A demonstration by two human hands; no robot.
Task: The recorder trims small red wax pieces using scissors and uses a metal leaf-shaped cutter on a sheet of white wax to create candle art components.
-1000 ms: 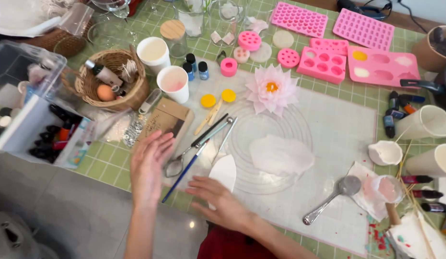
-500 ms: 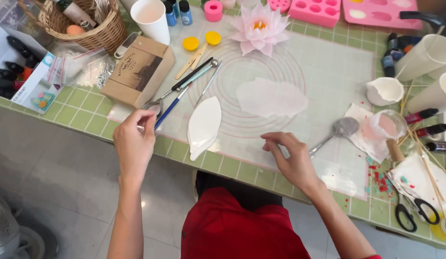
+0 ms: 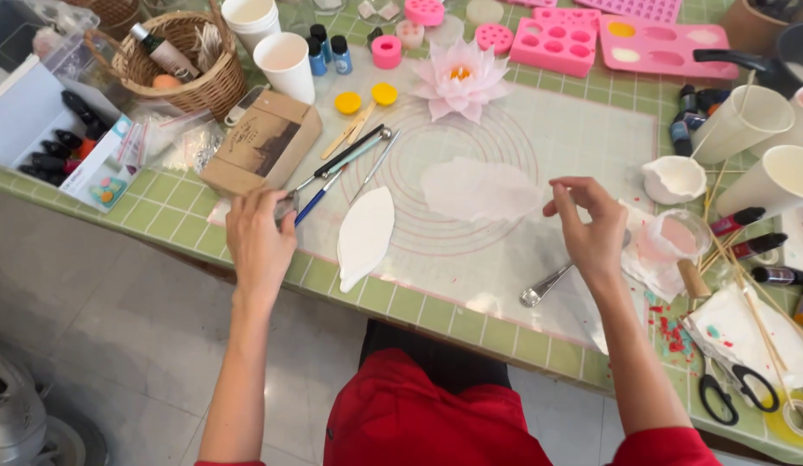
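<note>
My left hand [image 3: 259, 237] rests at the table's front edge, its fingers closed on the near end of a metal tool [image 3: 332, 168] that lies among several thin tools beside a cardboard box [image 3: 261, 142]. My right hand [image 3: 591, 229] hovers over the clear mat [image 3: 522, 259] with thumb and forefinger pinched together. It is just right of a thin white translucent sheet [image 3: 479, 190], and I cannot tell if anything is between the fingers. A white petal-shaped piece [image 3: 364, 235] lies between my hands. A metal spoon [image 3: 544, 289] lies under my right wrist.
A pink-white lotus flower [image 3: 460, 79] sits at the mat's far edge. Pink moulds [image 3: 660, 47], paper cups [image 3: 285, 60] and a wicker basket [image 3: 181, 60] stand behind. On the right are white cups [image 3: 746, 121], a small white bowl [image 3: 673, 179], wooden sticks and scissors [image 3: 738, 393].
The view has tilted down toward the table's front edge. My left hand has closed on the tool end. My right hand has lifted from the mat's front edge to beside the sheet.
</note>
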